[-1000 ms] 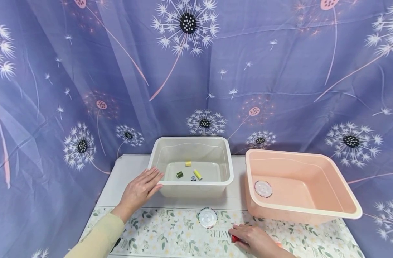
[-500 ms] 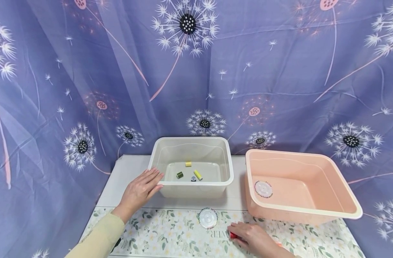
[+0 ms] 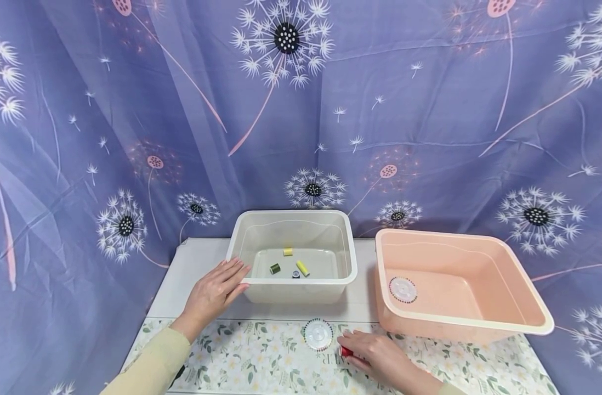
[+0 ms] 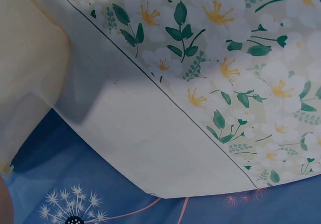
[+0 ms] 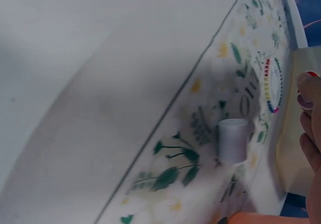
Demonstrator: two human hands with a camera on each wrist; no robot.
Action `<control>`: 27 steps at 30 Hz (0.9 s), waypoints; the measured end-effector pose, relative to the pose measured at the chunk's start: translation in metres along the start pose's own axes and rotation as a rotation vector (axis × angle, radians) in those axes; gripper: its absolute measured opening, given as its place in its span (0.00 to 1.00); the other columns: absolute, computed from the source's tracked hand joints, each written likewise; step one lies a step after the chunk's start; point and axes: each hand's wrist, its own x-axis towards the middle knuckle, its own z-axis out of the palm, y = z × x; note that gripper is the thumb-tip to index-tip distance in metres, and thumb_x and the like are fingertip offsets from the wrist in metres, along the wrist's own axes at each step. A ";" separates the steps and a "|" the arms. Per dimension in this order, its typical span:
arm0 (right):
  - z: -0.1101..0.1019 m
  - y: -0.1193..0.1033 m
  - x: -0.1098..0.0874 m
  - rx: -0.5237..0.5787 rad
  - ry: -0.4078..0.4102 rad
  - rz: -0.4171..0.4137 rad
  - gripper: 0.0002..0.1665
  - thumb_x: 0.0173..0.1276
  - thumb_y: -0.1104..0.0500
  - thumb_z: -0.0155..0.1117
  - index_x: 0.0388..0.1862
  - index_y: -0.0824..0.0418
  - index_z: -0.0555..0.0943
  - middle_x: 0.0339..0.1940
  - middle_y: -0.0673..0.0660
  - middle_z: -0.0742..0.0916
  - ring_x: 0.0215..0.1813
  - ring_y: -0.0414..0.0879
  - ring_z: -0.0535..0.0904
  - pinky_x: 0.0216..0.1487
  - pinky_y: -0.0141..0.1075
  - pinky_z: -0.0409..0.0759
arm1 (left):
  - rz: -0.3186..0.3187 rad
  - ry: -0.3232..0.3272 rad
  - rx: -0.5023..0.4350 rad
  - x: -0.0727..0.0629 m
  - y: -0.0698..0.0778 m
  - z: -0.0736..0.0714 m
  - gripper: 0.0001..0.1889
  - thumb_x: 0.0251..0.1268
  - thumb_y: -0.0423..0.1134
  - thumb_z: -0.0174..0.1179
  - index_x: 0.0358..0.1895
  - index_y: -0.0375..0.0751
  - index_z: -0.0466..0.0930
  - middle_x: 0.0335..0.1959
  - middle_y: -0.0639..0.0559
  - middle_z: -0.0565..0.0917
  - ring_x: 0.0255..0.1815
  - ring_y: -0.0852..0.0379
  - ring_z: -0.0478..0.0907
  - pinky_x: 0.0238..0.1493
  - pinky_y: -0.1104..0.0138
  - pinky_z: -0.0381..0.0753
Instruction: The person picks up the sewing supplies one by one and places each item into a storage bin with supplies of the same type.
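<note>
My right hand (image 3: 380, 359) holds a red thread spool (image 3: 345, 351) over the flowered table covering, just right of a pin wheel (image 3: 318, 334) ringed with coloured pinheads. In the right wrist view, fingers (image 5: 312, 128) curl round the spool at the right edge. A pale spool (image 5: 233, 141) stands upright on the covering there. My left hand (image 3: 214, 291) rests, fingers extended, on the front left corner of a light grey tub (image 3: 301, 293). Inside that tub lie a yellow spool (image 3: 288, 251), a dark green one (image 3: 274, 268), a lime one (image 3: 302, 267) and a small dark blue one (image 3: 296, 274).
To the right stands a peach tub (image 3: 459, 332) with a second pin wheel (image 3: 403, 289) on its floor. A purple dandelion curtain (image 3: 261, 181) hangs close behind both tubs and down the left side. The flowered covering (image 3: 246, 362) spans the table's front.
My right hand has shifted left with the red spool, closer to the pin wheel. The left hand keeps its place on the grey tub.
</note>
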 end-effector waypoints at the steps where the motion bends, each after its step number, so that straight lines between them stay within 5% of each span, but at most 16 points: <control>1: -0.001 0.000 0.002 -0.001 0.007 -0.001 0.23 0.66 0.55 0.82 0.59 0.58 0.90 0.53 0.54 0.93 0.53 0.48 0.92 0.51 0.43 0.94 | -0.001 -0.001 0.001 0.000 0.000 0.000 0.38 0.88 0.64 0.36 0.61 0.37 0.89 0.56 0.38 0.90 0.61 0.40 0.87 0.65 0.44 0.86; 16: -0.016 -0.005 0.030 0.023 0.098 -0.047 0.28 0.61 0.58 0.83 0.61 0.58 0.89 0.55 0.55 0.93 0.54 0.48 0.92 0.54 0.41 0.92 | 0.005 0.017 -0.007 -0.002 0.001 0.001 0.37 0.88 0.63 0.37 0.61 0.38 0.89 0.56 0.38 0.90 0.60 0.39 0.87 0.65 0.44 0.86; 21: -0.022 -0.007 0.039 0.027 0.103 -0.048 0.24 0.70 0.52 0.78 0.62 0.57 0.89 0.57 0.53 0.92 0.57 0.48 0.91 0.56 0.41 0.92 | 0.004 0.020 -0.009 -0.002 0.001 0.001 0.37 0.88 0.63 0.37 0.60 0.37 0.89 0.56 0.38 0.90 0.60 0.39 0.87 0.64 0.44 0.86; 27: -0.028 -0.007 0.050 0.014 0.129 -0.071 0.27 0.64 0.53 0.81 0.62 0.59 0.89 0.58 0.54 0.92 0.57 0.49 0.91 0.57 0.44 0.91 | 0.006 0.020 -0.010 -0.001 0.001 0.000 0.38 0.88 0.63 0.37 0.59 0.36 0.90 0.55 0.38 0.90 0.60 0.39 0.87 0.64 0.44 0.86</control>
